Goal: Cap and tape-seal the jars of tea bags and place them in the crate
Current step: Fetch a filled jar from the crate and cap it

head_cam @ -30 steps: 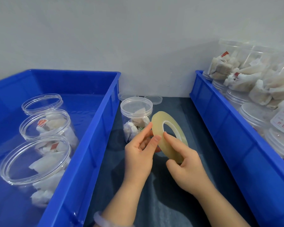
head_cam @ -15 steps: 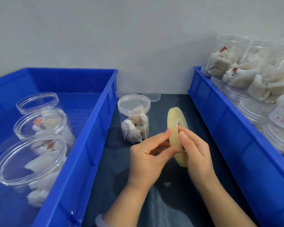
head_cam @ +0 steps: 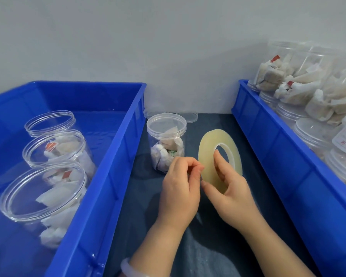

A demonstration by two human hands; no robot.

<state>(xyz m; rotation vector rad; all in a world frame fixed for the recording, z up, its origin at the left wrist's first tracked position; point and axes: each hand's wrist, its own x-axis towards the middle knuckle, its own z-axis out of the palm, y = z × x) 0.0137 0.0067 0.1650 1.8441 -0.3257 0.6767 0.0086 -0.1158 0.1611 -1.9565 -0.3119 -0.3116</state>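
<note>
1. Tape roll (head_cam: 207, 150), pale yellow, stands on edge above the dark mat (head_cam: 188, 246). R hand (head_cam: 230, 188) grips it: thumb on the lower rim, a fingertip (head_cam: 218, 156) reaching into the core hole.
2. L hand (head_cam: 180, 186) has its fingers curled, thumb and index tips pinched together at the roll's near rim. Can't tell whether a loose tape end sits between them.
3. Pale bracelet (head_cam: 128, 270) on the L wrist.
4. Capped jar (head_cam: 166, 144) of tea bags stands upright on the mat, just behind the L hand and beside the roll, apart from both.
5. Two loose clear lids (head_cam: 188, 116) lie on the mat behind that jar, near the wall (head_cam: 148, 47).
6. Left blue crate (head_cam: 100, 196) holds three uncapped jars in a row: near jar (head_cam: 42, 196) and middle jar (head_cam: 54, 148) w/ tea bags, far jar (head_cam: 50, 122) looks empty.
7. Right blue crate (head_cam: 268, 148) holds stacked jars of tea bags (head_cam: 300, 84), several w/ lids on; one shows a white label w/ red print.
</note>
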